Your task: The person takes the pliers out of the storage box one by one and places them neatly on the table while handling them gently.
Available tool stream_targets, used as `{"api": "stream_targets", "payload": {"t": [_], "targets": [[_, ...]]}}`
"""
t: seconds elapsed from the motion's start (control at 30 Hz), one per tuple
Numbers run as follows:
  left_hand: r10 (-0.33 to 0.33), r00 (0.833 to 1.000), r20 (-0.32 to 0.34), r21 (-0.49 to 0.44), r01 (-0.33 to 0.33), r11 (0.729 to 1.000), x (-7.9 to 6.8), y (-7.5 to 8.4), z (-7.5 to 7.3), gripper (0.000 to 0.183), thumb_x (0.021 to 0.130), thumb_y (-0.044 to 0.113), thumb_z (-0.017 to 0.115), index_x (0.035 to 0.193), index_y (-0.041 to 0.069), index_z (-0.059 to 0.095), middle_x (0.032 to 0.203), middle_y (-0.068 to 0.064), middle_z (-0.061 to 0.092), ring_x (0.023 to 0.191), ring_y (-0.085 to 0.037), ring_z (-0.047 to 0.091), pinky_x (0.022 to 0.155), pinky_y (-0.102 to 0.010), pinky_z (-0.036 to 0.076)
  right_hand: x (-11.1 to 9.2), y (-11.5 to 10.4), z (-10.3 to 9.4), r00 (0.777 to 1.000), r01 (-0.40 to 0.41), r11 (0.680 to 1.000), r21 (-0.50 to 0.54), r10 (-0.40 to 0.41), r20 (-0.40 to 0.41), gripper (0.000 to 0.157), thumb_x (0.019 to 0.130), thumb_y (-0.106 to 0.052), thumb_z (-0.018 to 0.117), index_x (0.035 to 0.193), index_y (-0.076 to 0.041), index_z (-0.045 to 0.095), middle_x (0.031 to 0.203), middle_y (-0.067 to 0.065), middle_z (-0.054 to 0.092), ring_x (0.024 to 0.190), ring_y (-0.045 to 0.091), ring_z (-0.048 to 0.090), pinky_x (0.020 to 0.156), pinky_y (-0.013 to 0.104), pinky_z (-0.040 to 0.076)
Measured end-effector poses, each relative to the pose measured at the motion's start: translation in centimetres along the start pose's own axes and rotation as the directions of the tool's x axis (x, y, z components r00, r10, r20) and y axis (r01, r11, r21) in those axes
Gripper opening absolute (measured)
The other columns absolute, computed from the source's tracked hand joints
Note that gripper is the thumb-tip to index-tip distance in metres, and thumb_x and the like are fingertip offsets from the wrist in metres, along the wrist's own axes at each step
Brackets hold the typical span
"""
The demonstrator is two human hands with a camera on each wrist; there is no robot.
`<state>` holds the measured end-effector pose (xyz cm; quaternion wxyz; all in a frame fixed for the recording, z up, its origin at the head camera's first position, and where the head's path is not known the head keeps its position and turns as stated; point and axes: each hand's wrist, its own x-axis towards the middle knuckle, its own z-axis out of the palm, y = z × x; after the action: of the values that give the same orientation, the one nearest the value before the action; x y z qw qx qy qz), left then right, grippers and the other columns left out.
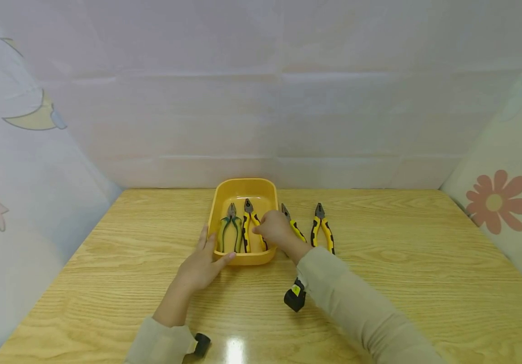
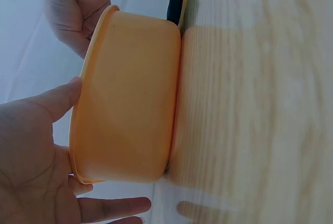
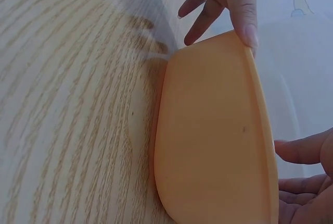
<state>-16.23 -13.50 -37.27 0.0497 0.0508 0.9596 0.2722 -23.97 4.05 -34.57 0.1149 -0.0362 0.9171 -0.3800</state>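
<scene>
Two pairs of pliers lie side by side in a yellow plastic bin [image 1: 242,259]: green-handled pliers [image 1: 222,238] at left, yellow-and-black pliers [image 1: 245,233] beside them. My left hand [image 1: 200,268] steadies the bin's near-left corner, thumb on the near rim and mostly straight fingers along the side. Over the right rim reaches my right hand [image 1: 275,227], above the right handle of the yellow-and-black pliers. In the right wrist view, its thumb [image 3: 302,150] stands apart from the fingers, which the rim partly hides.
Right of the bin lie two more yellow-and-black pliers: the nearer ones [image 1: 285,211] are partly covered by my right hand, while the farther ones [image 1: 315,230] have their handle ends behind my sleeve. The wooden table [image 1: 401,283] meets a pale backdrop behind the bin.
</scene>
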Motion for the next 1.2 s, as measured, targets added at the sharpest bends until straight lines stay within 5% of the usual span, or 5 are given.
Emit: {"api": "stream_targets", "payload": {"t": [0.17,0.57,0.87,1.1,1.2], "targets": [[0.002,1.000,-0.001,-0.001,-0.002,1.000,0.0,0.0,0.0,0.079,0.084,0.053,0.040,0.137,0.000,0.015,0.143,-0.009,-0.010,0.108,-0.041,0.042,0.073,-0.049,0.043,0.3,-0.3,0.4,0.999,-0.038,0.999,-0.025,0.038,0.015,0.044,0.079,-0.013,0.063,0.047,-0.011,0.032,0.043,-0.002,0.025,0.035,0.009,0.026,0.034,0.020,0.024],[0.001,1.000,0.000,-0.002,-0.001,1.000,0.1,-0.1,0.0,0.080,0.084,0.054,0.040,0.137,0.000,0.015,0.143,-0.008,-0.011,0.109,-0.041,0.041,0.076,-0.049,0.042,0.8,-0.9,1.5,0.999,-0.034,0.982,-0.184,0.032,-0.011,0.009,0.077,-0.006,0.062,0.074,0.000,0.058,0.063,0.007,0.050,0.049,0.015,0.046,0.044,0.024,0.038],[-0.002,1.000,0.002,-0.004,0.002,1.000,0.1,0.0,-0.1,0.079,0.084,0.053,0.041,0.137,0.000,0.015,0.143,-0.008,-0.011,0.108,-0.041,0.041,0.074,-0.049,0.042,0.9,-0.9,1.8,1.000,0.011,0.946,-0.324,-0.012,-0.004,0.030,0.079,0.003,0.046,0.052,-0.009,0.041,0.049,0.002,0.035,0.040,0.010,0.030,0.036,0.019,0.024],[0.004,1.000,0.004,-0.009,-0.004,1.000,0.1,0.0,-0.2,0.085,0.081,0.061,0.036,0.137,0.001,0.014,0.143,-0.008,-0.011,0.111,-0.041,0.039,0.077,-0.050,0.041,1.4,-0.7,2.5,0.999,0.048,0.905,-0.422,-0.038,0.031,0.023,0.084,0.003,0.042,0.065,-0.005,0.052,0.061,0.006,0.046,0.045,0.013,0.036,0.038,0.021,0.029],[0.009,1.000,0.004,-0.007,-0.009,1.000,0.0,0.0,-0.2,0.089,0.079,0.065,0.033,0.137,0.001,0.014,0.143,-0.008,-0.011,0.112,-0.041,0.038,0.078,-0.050,0.040,1.6,-0.7,2.7,0.999,0.033,0.914,-0.405,-0.021,0.034,0.021,0.087,0.001,0.040,0.072,-0.004,0.054,0.065,0.007,0.049,0.047,0.014,0.040,0.038,0.021,0.031]]}}
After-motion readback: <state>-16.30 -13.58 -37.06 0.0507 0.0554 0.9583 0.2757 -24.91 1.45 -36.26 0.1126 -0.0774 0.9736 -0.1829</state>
